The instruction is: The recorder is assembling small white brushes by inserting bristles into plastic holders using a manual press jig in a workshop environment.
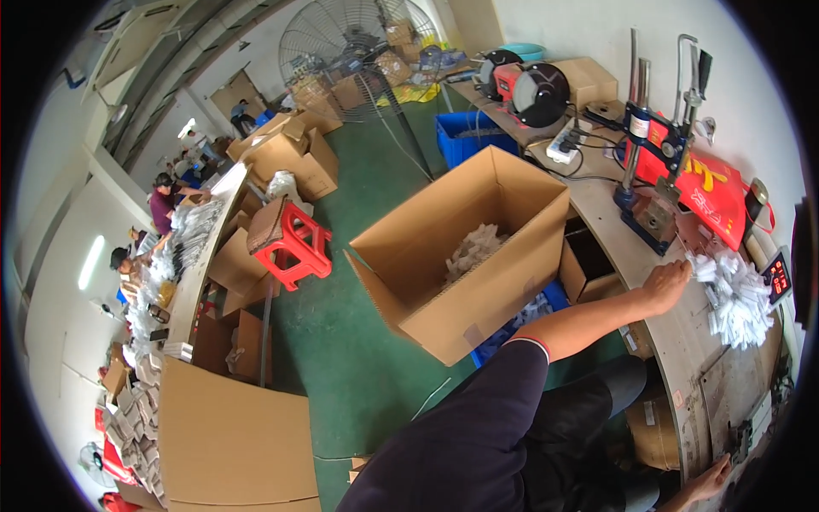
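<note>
My left hand (668,288) reaches across to the workbench at the right, its fingers curled together beside a heap of small white pieces (739,300). Whatever those fingers may hold is too small to make out. Lower right, my right hand (711,480) is at the bench edge with thumb and fingers drawn together, near a small metal fixture (754,427). Anything in its grip is hidden. A large open cardboard box (478,294) stands left of my left arm, with a clump of white pieces (475,250) inside.
On the workbench (610,218) stand a hand press (653,213), a bench grinder (520,88), a power strip (563,141), a red bag (712,192) and a digital display (777,277). A red stool (294,247), a large fan (358,51) and blue bins (469,128) are beyond. People work at the left.
</note>
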Action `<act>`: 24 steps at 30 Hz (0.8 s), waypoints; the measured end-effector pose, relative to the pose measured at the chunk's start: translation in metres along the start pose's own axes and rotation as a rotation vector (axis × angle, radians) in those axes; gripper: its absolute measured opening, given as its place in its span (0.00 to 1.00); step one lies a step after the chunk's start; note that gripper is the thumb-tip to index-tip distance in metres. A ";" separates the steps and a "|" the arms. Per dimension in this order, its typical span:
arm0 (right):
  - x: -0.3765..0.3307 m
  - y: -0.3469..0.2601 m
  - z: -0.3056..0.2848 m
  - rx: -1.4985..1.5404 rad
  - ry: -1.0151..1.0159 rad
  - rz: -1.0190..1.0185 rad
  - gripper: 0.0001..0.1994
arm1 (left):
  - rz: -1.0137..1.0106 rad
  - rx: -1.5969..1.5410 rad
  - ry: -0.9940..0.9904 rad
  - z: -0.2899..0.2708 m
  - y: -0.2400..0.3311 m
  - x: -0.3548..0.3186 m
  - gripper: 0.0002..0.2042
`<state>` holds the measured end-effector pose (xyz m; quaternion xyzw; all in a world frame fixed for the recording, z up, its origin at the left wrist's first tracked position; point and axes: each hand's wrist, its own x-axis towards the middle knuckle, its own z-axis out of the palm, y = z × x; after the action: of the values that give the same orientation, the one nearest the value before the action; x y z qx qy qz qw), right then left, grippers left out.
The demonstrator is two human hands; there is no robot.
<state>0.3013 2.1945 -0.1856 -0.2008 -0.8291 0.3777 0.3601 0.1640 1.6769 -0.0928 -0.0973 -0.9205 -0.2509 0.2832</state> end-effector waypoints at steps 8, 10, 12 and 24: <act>-0.033 -0.114 0.015 0.079 -0.266 -0.194 0.19 | 0.320 -0.190 0.009 0.011 0.069 -0.009 0.09; -0.043 -0.167 0.045 0.127 -0.351 -0.200 0.20 | 0.330 -0.133 0.019 0.006 0.076 -0.012 0.09; -0.049 -0.206 0.064 0.178 -0.378 -0.249 0.20 | 0.434 -0.092 0.070 0.008 0.086 -0.012 0.07; -0.042 -0.224 0.075 0.359 -0.322 -0.191 0.24 | 0.405 -0.505 -0.227 0.025 0.109 -0.024 0.08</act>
<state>0.2592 1.9910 -0.0654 0.0083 -0.8105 0.5103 0.2875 0.2071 1.7819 -0.0801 -0.3723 -0.8169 -0.3974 0.1901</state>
